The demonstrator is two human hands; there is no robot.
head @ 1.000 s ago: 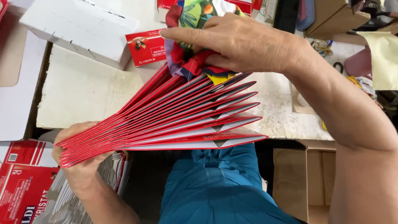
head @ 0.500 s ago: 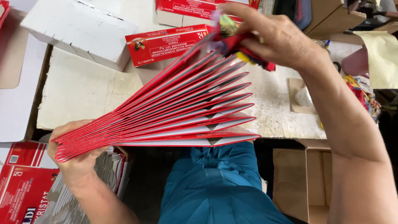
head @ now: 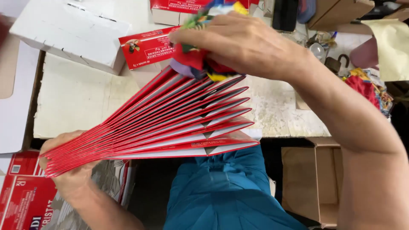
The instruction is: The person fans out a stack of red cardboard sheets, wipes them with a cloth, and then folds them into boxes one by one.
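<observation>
left hand: clamped on the bound end of a fan of flat red cartons, low at the near edge of the worktop — fingers closed around the stack.
right hand: curled over a wad of coloured sachets, pinching it at the top leaves of the fan.
fan position: held in the air over the worktop edge and the teal trousers, leaves splayed to the right.
step in hand: looks like loading the wad between the upper leaves — not yet let go.
next move calls for: steady left grip so the leaves stay apart; the right needs to push the wad into one gap only.
around: white box far left, red printed box behind the fan, open brown carton at right.
</observation>
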